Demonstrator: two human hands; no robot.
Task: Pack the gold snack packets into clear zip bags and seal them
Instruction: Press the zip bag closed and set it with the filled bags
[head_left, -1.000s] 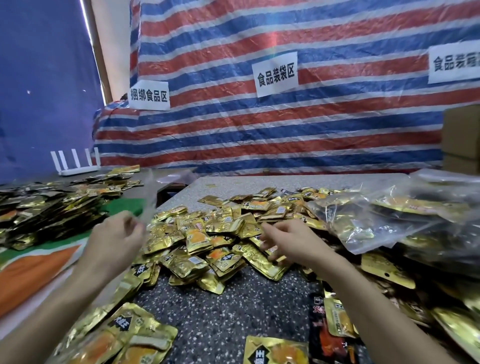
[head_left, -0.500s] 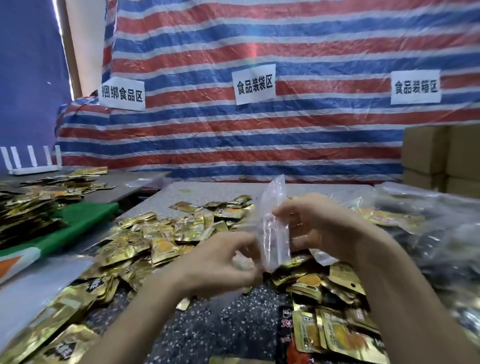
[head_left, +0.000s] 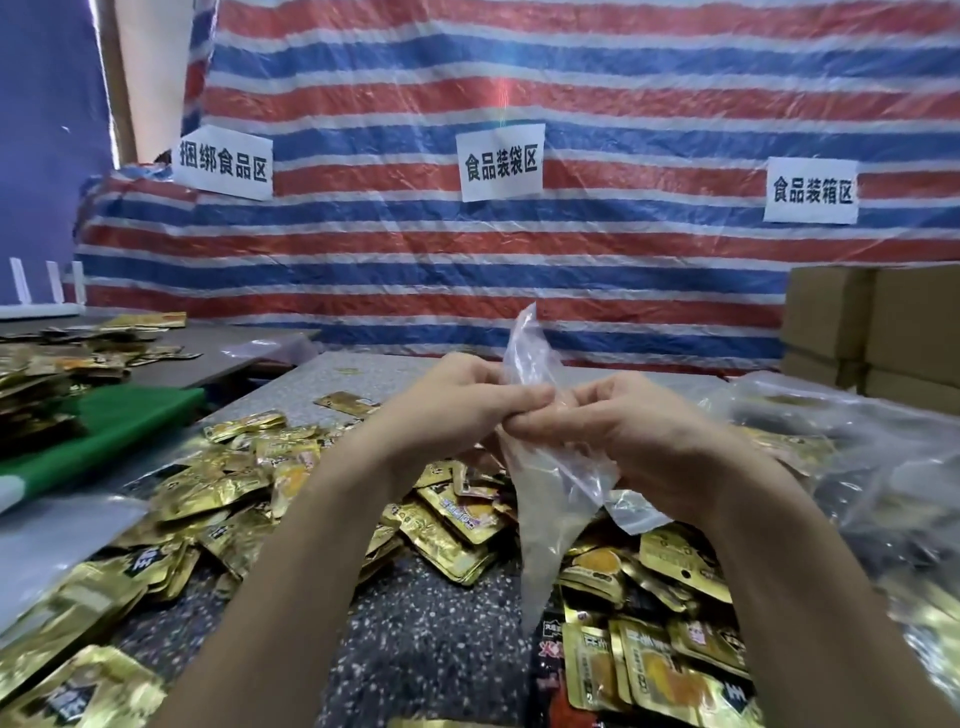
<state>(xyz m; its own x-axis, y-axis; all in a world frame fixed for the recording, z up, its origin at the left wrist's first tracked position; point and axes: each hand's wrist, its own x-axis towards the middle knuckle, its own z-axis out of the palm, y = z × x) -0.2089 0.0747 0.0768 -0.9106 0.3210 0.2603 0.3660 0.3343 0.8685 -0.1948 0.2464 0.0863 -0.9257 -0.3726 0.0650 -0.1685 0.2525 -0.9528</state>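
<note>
Zip bag (head_left: 545, 499), clear, is pinched between the left hand (head_left: 457, 410) and right hand (head_left: 644, 441), fingers curled on it. Gold packets (head_left: 457, 525) lie heaped beneath the bag.

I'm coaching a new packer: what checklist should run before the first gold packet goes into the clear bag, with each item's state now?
1. Bag held: left hand and right hand both pinch the clear zip bag: ok.
2. Bag mouth open: it is crumpled in the grip: cannot tell.
3. Bag empty: no packet shows inside: ok.
4. Supply close: gold snack packets lie heaped on the table under the hands: ok.
5. A hand free to pick: both hold the bag: not ok.
</note>
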